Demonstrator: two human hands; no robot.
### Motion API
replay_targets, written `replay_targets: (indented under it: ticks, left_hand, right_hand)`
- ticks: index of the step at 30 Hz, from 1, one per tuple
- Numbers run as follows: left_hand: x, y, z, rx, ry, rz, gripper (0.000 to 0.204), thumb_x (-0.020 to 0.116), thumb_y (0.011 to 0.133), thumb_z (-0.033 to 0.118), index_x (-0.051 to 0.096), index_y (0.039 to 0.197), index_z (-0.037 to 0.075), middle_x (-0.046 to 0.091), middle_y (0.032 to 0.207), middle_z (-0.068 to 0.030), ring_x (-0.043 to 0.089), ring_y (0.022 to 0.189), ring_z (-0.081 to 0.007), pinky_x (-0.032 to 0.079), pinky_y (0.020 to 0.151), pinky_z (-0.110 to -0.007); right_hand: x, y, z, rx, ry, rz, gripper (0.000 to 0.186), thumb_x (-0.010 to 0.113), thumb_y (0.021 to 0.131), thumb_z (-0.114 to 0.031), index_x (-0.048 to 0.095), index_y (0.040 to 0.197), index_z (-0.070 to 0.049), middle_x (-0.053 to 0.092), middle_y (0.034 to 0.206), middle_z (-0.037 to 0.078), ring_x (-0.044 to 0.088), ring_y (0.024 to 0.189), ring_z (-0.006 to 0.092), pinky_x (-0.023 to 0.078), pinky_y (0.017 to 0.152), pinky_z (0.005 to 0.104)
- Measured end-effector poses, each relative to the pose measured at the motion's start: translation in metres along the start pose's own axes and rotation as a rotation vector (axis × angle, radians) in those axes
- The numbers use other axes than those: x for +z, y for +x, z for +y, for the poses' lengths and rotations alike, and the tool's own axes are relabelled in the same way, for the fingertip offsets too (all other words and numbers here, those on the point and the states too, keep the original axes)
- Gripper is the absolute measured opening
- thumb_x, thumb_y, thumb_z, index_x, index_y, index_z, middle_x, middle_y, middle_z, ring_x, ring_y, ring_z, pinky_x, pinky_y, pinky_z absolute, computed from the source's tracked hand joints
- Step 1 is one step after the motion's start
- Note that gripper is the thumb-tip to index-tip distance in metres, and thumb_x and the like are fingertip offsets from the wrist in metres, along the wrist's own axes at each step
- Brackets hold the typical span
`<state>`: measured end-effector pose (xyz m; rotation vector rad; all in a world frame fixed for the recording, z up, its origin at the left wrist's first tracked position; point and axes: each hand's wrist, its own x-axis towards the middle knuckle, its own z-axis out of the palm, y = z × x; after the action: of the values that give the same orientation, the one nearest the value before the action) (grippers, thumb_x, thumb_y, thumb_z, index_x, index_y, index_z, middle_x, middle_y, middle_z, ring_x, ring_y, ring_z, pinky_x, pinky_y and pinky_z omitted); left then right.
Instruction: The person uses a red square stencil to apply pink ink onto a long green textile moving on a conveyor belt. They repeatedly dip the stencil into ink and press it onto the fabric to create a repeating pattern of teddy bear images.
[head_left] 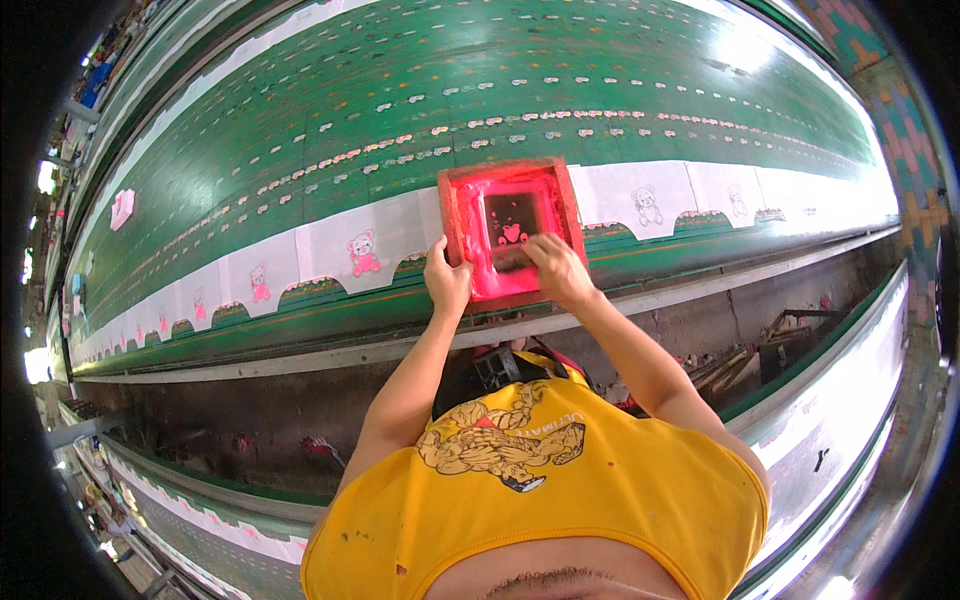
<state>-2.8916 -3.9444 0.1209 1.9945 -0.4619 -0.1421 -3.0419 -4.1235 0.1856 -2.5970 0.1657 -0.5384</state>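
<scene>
While the fingers of my right hand pinch what may be a dark blade, blurred from here, my left hand grips the frame by its left side. Red-rimmed, smeared pink around a dark window, it sits between bear-printed sheets on the green table.

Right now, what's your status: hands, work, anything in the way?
Left hand gripping red frame at its left side. Right hand at frame's lower right, grip unclear. Pink marks inside. Frame blocks view of sheet beneath.
</scene>
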Motion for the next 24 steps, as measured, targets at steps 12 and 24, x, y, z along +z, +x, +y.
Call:
replay_targets:
  ticks: [12, 24]
  left_hand:
    - [-0.004, 0.002, 0.012, -0.079, -0.04, -0.046, 0.064, 0.068, 0.071, -0.002, 0.057, 0.134, -0.008, 0.066, 0.127, -0.0274, 0.065, 0.119, -0.0379, 0.049, 0.105, -0.041]
    - [0.078, -0.018, 0.075, -0.039, -0.33, -0.004, 0.065, 0.066, 0.072, -0.006, 0.056, 0.137, -0.008, 0.067, 0.126, -0.0233, 0.067, 0.115, -0.028, 0.051, 0.1, -0.037]
  right_hand:
    - [-0.031, -0.045, -0.008, 0.428, 0.042, 0.243, 0.043, 0.077, 0.085, -0.017, 0.066, 0.121, 0.003, 0.066, 0.118, 0.02, 0.061, 0.113, 0.0395, 0.05, 0.1, 0.0456]
    - [-0.086, -0.093, 0.094, 0.787, 0.344, 0.303, 0.051, 0.075, 0.09, -0.031, 0.067, 0.122, 0.008, 0.067, 0.111, 0.021, 0.068, 0.1, 0.0322, 0.054, 0.091, 0.0399]
